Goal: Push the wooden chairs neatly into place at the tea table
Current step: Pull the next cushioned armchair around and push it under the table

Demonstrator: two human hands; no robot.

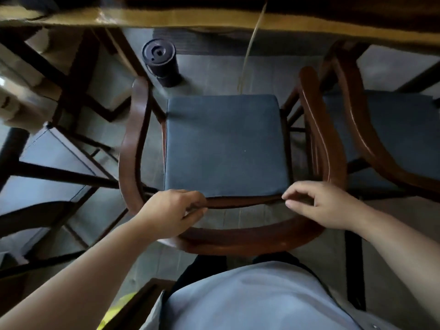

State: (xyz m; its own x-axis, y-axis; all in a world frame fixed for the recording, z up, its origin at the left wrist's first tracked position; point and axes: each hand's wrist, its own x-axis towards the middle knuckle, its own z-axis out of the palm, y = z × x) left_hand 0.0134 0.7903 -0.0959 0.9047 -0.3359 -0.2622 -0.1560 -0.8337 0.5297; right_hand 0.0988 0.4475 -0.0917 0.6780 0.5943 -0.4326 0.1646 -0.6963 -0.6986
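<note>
A dark wooden armchair [250,236] with a curved back rail stands right below me, its front toward the tea table [214,17] at the top. A blue-grey seat cushion [226,144] lies on it. My left hand [171,210] pinches the cushion's near left corner, fingers closed on its edge. My right hand [319,203] hovers at the near right corner, fingers curled and tips touching the cushion's edge; whether it holds the edge is unclear. A second wooden chair [371,144] with a similar cushion stands close on the right.
A dark cylindrical container [162,63] stands on the tiled floor under the table, beyond the chair. A thin pale cord [250,48] hangs from the table edge. Dark wooden frames and another cushioned seat [57,163] crowd the left. My pale shirt fills the bottom.
</note>
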